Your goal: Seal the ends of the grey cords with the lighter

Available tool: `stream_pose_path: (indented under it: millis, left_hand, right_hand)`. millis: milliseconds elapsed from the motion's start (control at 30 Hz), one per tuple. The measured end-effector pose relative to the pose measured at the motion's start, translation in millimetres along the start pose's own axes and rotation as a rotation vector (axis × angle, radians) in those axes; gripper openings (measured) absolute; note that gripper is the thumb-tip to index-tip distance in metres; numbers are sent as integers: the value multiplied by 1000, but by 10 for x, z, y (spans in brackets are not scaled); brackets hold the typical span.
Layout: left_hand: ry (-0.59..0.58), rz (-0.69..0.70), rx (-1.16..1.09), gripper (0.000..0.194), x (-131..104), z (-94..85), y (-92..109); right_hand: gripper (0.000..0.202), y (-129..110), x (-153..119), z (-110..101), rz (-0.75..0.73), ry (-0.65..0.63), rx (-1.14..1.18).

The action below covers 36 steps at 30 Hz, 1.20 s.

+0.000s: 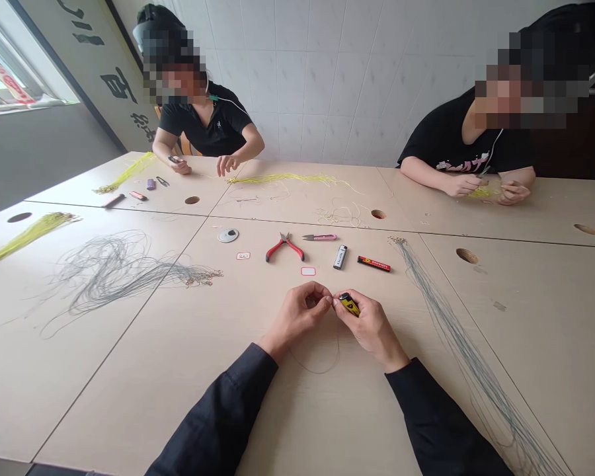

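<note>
My left hand (pixel 302 314) is closed in a pinch at the middle of the table, its fingertips close to those of my right hand. My right hand (pixel 369 324) is wrapped round a yellow and black lighter (pixel 349 304), thumb and forefinger pinched at the tip. A thin dark cord (pixel 322 372) hangs in a loop below both hands. What lies between the fingertips is too small to make out. Beyond the hands lie red-handled pliers (pixel 285 247), pink snips (pixel 321 237), a white lighter (pixel 340 257) and a red lighter (pixel 373 264).
Grey cord bundles lie left (pixel 109 274) and right (pixel 456 337). Small labels (pixel 308 271) and a round disc (pixel 228 235) sit on the table (pixel 178 396), which has round holes. Two people (pixel 203 125) work across it with yellow cords (pixel 287 178).
</note>
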<state>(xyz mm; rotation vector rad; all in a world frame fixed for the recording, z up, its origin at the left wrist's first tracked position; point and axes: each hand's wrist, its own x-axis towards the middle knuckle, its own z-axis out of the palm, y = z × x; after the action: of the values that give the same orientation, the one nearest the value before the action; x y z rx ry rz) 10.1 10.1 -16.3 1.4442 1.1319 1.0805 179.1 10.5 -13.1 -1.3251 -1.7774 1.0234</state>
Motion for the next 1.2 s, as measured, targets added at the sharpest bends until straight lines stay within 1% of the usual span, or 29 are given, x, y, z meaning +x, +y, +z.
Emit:
stream_pose_path:
  millis: [167,367,533,767,1200]
  left_hand:
    - [-5,2,11,17,-3,-2,14]
    - [0,-2,42,21,-9,0,30]
    - [25,-5,22,22,-11,-1,20]
    - [1,-2,-40,17,-17,-3,17]
    - [6,-2,-47,16,-20,-3,18]
  right_hand:
    - [26,6,0,7,9,-8,-22]
    - [25,-9,-9,5,2,-25,-19]
    - [26,-44,-10,3,9,15,19]
    - [26,-65,-7,-4,17,24,49]
    - [30,-70,-5,-8,13,15,35]
